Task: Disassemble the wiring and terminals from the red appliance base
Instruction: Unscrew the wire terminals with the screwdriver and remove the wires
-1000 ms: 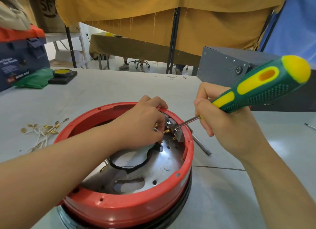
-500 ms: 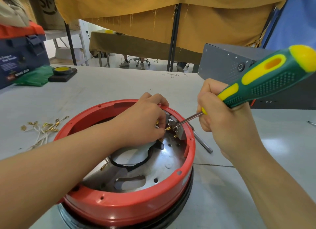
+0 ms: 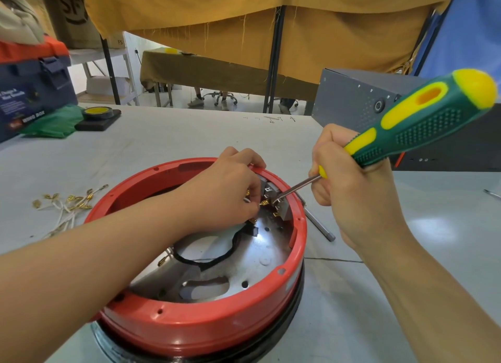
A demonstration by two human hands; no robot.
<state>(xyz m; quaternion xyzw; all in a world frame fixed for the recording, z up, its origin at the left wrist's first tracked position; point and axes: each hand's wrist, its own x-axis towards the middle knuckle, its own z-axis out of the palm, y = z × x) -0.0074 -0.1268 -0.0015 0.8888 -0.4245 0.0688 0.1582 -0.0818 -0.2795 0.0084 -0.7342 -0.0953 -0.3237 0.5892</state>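
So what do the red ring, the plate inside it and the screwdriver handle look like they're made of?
Red ring: looks like moulded plastic, smooth with a soft sheen. Inner plate: bare sheet metal, judging by its bright reflections and punched holes. Screwdriver handle: probably plastic with rubbery, dimpled green sections.

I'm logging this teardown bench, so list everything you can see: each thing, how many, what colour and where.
appliance base: one, red, on the near table
metal plate: one, silver, inside the base
terminal block: one, grey with brass tabs, at the base's far inner wall
loose wires with terminals: a pile, white and brass, table left of the base
metal rod: one, grey, table right of the base
tape roll: one, yellow and black, far left
toolbox: one, dark blue with an orange lid, far left
metal case: one, grey, far right
screwdriver: one, green and yellow, tip at the terminals
left hand: pinches a terminal wire
right hand: grips the screwdriver
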